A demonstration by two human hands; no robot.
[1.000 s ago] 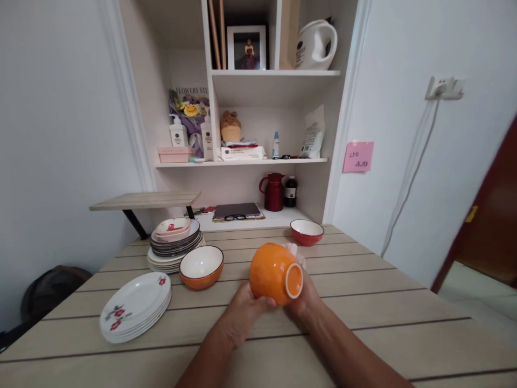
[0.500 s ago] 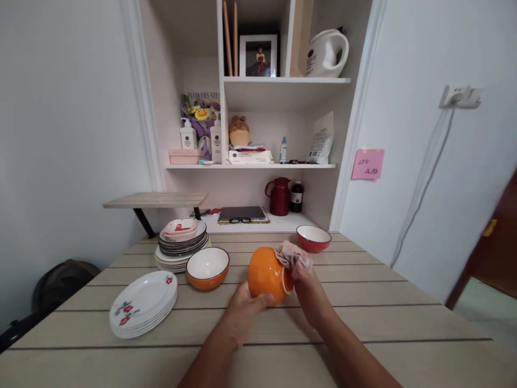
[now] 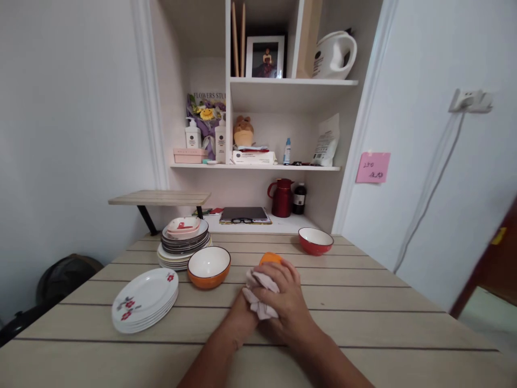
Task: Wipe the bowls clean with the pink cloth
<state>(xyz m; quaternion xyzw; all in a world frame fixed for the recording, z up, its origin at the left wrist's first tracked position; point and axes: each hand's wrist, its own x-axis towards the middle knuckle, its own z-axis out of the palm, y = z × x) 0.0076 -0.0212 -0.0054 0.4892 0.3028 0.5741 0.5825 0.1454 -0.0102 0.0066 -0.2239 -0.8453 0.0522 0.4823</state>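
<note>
An orange bowl (image 3: pixel 270 258) is held above the middle of the table, with only a small part of its outside showing. My left hand (image 3: pixel 241 317) holds it from the left and below; most of its fingers are hidden behind the cloth. My right hand (image 3: pixel 285 302) is closed on a crumpled pale pink cloth (image 3: pixel 262 293) and presses it against the near side of the bowl. Left of my hands stands another orange bowl (image 3: pixel 209 267), white inside, upright on the table. A red bowl (image 3: pixel 315 241) sits farther back on the right.
At the left lie a stack of white flowered plates (image 3: pixel 145 298) and, behind it, a taller stack of plates (image 3: pixel 183 245) with small dishes on top. A low raised shelf (image 3: pixel 161 198) overhangs the back left. Glasses, a laptop-like dark slab (image 3: pixel 244 214) and a red jug (image 3: pixel 281 198) stand behind.
My right hand has moved left with the cloth, from the bowl's base to across its near side. The bowl has turned and is now mostly covered. The view has shifted slightly.
</note>
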